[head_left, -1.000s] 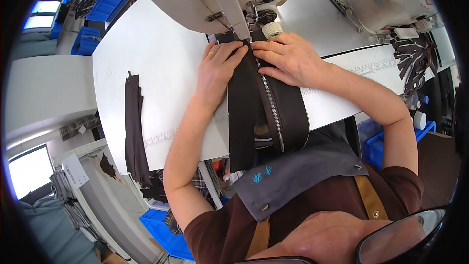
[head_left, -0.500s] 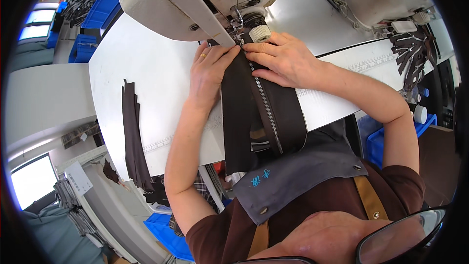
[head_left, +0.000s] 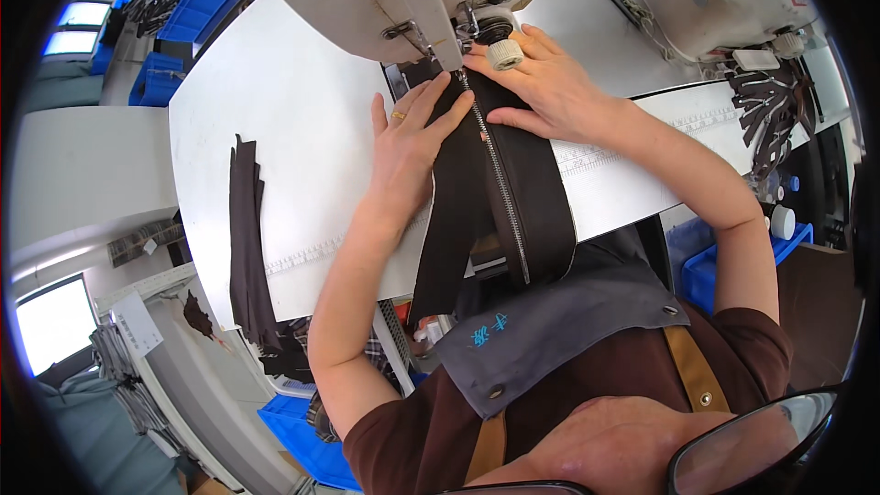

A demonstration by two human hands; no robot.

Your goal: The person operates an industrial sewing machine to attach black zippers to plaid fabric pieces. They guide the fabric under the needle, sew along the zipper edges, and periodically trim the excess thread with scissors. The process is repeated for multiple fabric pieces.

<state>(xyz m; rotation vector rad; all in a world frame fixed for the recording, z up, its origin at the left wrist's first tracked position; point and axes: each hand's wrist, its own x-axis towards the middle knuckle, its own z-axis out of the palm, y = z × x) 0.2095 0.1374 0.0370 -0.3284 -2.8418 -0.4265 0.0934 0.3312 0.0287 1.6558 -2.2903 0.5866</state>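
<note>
A dark brown fabric piece lies under the sewing machine, with a metal zipper running down it toward my apron. The zipper's far end reaches the presser foot. My left hand presses on the dark fabric strip left of the zipper, fingers stretched and spread, tips close to the foot. On the other side, my right hand rests flat on the fabric, thumb apart, some fingertips partly hidden behind the machine's pale knob.
Dark fabric strips lie at the left of the white table. Along its near side runs a printed ruler. A bunch of zippers hangs at the right, above a blue bin. More blue bins stand lower left.
My left fingers have spread and drawn back a little from the presser foot. My right hand has slid farther along the fabric beside the foot. The left strip's near part now slants leftward.
</note>
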